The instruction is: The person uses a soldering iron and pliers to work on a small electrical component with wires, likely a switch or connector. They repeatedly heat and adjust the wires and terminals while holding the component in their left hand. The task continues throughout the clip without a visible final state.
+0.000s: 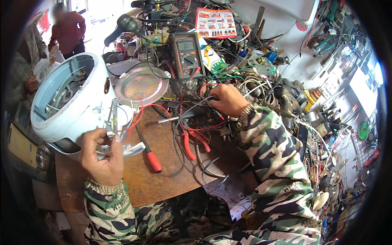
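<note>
A white round appliance housing (77,110), open at the top, stands tilted at the left of the table. Beside its wall, my left hand (102,157) pinches a small metal-ended part (110,133) joined to thin wires. My right hand (230,100) is closed among the cables. A dark cable (196,107) runs up to its fingertips, which hide what they grip. Below it lie red-handled pliers (188,146) under crossing leads. A red-handled screwdriver (154,162) rests between my hands. Behind them a multimeter (188,55) leans upright with its display lit.
A round glass-like plate (142,86) lies behind the housing. Tangled wires (257,83) and tools crowd the back and right of the wooden table (155,188). A printed red-and-white sheet (216,23) lies on the pile. A person in red (70,30) stands at the far left, near another's hand (31,84).
</note>
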`<state>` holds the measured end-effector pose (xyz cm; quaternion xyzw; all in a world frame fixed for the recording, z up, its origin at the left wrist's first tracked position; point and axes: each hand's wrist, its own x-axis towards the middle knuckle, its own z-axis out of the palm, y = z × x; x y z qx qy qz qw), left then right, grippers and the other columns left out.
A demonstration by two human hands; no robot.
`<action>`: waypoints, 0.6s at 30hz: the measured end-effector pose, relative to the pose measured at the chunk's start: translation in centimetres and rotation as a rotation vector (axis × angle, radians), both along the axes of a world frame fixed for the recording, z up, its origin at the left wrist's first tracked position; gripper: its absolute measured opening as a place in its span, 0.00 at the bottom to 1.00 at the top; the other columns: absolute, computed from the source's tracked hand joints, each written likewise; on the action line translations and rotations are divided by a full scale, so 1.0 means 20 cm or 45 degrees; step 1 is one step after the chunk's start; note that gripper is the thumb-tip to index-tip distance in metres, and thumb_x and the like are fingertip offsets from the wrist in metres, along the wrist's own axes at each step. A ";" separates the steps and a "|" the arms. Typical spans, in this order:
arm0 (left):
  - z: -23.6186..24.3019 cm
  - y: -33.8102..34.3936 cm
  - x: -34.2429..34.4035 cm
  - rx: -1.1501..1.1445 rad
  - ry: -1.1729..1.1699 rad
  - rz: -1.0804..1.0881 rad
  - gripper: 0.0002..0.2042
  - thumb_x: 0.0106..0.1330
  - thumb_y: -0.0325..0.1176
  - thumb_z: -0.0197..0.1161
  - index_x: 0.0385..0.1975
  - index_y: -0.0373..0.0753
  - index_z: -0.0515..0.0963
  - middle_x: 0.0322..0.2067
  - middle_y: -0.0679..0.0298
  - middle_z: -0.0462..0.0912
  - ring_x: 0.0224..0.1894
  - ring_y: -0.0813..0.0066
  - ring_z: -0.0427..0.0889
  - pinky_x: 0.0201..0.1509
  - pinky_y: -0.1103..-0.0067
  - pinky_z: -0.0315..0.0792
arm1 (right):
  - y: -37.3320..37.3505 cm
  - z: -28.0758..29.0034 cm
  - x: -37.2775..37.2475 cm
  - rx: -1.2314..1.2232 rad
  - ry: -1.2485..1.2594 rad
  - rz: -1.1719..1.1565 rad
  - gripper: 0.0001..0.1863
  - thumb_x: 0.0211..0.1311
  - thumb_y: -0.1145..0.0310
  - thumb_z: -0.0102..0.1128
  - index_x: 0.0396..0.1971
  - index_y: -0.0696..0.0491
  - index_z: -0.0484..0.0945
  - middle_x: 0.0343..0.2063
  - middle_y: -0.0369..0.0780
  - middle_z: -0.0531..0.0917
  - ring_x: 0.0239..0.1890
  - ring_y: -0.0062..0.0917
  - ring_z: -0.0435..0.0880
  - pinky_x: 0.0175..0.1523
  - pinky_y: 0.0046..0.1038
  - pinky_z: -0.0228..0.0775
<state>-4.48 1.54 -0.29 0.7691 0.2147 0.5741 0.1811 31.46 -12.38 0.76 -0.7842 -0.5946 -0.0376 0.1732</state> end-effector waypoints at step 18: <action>0.01 0.04 -0.02 -0.230 0.137 -0.159 0.11 0.58 0.28 0.71 0.36 0.30 0.80 0.28 0.57 0.86 0.30 0.71 0.86 0.35 0.76 0.79 | 0.14 0.06 -0.02 0.310 -0.044 -0.407 0.18 0.63 0.58 0.57 0.34 0.62 0.76 0.29 0.60 0.83 0.36 0.56 0.85 0.43 0.50 0.75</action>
